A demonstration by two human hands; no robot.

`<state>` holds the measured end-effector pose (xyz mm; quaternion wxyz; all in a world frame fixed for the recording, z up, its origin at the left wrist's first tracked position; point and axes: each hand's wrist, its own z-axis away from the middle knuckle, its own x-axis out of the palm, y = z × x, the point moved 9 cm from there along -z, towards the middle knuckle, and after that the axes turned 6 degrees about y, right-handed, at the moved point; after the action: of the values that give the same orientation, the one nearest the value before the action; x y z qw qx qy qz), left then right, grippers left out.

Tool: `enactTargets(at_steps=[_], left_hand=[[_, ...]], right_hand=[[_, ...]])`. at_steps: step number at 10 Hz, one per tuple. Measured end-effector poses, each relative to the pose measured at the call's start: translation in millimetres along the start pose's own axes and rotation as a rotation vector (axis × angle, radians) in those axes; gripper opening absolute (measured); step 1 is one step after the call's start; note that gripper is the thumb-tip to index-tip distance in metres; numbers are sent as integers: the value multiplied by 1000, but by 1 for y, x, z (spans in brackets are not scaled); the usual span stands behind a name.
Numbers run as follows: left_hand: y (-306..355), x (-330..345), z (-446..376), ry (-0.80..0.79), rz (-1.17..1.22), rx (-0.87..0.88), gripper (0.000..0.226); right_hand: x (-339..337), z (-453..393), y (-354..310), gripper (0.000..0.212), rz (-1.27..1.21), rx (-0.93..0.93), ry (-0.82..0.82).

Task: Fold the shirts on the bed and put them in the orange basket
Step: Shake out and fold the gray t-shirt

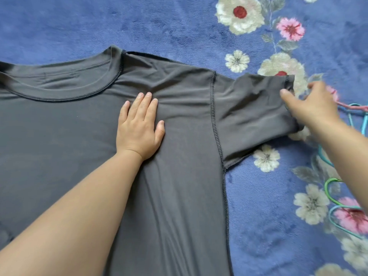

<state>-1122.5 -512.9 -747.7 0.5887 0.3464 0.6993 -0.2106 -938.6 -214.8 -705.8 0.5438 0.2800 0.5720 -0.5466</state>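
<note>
A dark grey T-shirt (183, 176) lies spread flat on the bed with its collar toward the far side and its seams showing. My left hand (139, 124) presses flat on the chest just right of the collar, fingers straight. My right hand (310, 104) is at the cuff of the shirt's right sleeve (251, 112), its thumb on top of the fabric and its fingers curled round the hem, a little blurred. The orange basket is out of view.
The bed is covered by a blue blanket (139, 22) with white and pink flowers. Several coloured plastic hangers (338, 196) lie at the right edge, just past the sleeve and under my right forearm.
</note>
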Motion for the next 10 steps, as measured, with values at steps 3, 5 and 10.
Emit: enactTargets(at_steps=[3,5,10], left_hand=[[1,2,-1,-5,7,-3,57],[0,2,-1,-5,10,-4,57],[0,4,-2,-114,162,-19,68]], right_hand=[[15,21,10,44,-982,-7,-270],[19,4,47,23,-326,-12,-95],[0,54,-48,19,-1022,106,-411]])
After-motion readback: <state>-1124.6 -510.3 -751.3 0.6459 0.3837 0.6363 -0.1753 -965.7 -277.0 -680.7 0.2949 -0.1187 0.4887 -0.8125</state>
